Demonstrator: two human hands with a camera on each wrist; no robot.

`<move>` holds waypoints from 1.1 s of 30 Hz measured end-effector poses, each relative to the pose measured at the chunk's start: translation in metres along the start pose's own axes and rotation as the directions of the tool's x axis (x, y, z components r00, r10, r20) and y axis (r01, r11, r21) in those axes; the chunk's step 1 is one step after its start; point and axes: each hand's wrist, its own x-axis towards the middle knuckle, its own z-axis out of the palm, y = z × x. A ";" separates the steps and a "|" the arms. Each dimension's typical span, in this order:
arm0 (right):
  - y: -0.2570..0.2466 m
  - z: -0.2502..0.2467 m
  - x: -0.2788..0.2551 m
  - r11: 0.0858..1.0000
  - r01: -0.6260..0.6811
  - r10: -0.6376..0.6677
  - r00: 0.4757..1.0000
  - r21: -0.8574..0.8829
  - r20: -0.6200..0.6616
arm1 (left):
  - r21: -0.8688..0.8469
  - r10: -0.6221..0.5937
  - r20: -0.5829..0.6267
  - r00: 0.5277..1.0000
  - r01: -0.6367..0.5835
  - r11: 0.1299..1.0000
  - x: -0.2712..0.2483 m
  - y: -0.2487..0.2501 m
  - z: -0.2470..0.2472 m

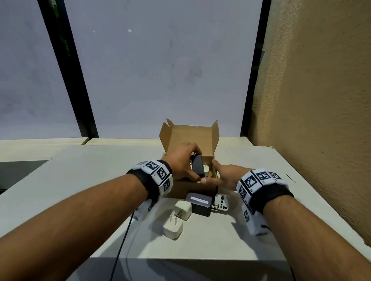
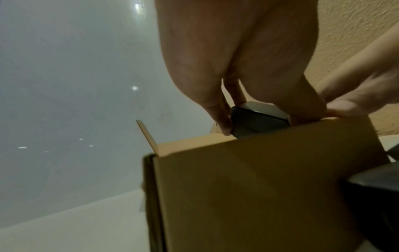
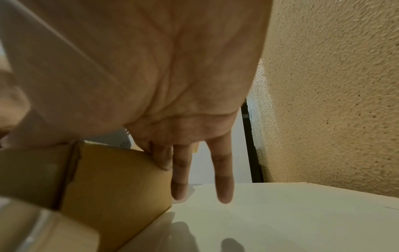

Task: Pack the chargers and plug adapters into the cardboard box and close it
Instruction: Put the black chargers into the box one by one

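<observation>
The cardboard box (image 1: 179, 189) stands on the desk (image 1: 250, 231) with its lid flap raised at the far side and both side tabs upright. All positions below are given relative to this box.

Left hand (image 1: 182, 161) — above the box opening, fingers curled over the far end of a black charger (image 1: 198, 167), thumb on its near end. The charger is held on edge, its lower part below the box rim; the left wrist view shows its upper corner (image 2: 259, 119) projecting above the near wall (image 2: 259, 187), pinched between fingers and thumb.

Right hand (image 1: 225, 173) — at the right near corner of the box. The thumb lies along the top edge of the near wall; the index finger reaches over the right wall. In the right wrist view two fingers (image 3: 223, 184) point straight down beside the right wall (image 3: 121, 179), their tips just above the desk. The hand is spread and steadies the box; it holds nothing.

Inside the box, a white item (image 1: 206, 168) lies to the right of the black charger; its type cannot be told.

On the desk, just in front of the near wall:
- a dark grey charger (image 1: 199, 204) with a label on its top face, touching or nearly touching the wall;
- a white plug adapter (image 1: 222, 202) just to its right, socket face up;
- two white chargers (image 1: 177, 220) nearer the person, one with its prongs visible.

A black cable (image 1: 124, 239) runs down from under the left wrist.
</observation>
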 end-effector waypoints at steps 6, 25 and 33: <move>0.000 0.001 0.000 1.000 -0.012 0.012 1.000 -0.021 -0.016 | 0.115 -0.046 0.138 0.989 0.030 0.993 0.008 -0.003 0.005; -0.001 -0.004 -0.009 0.998 -0.019 0.019 1.000 0.068 -0.002 | 0.211 -0.094 0.304 0.948 0.029 0.977 0.017 -0.012 0.014; -0.003 -0.004 -0.010 0.997 -0.025 0.025 1.000 0.075 -0.010 | 0.360 -0.071 0.311 0.948 -0.049 0.932 0.017 -0.014 0.013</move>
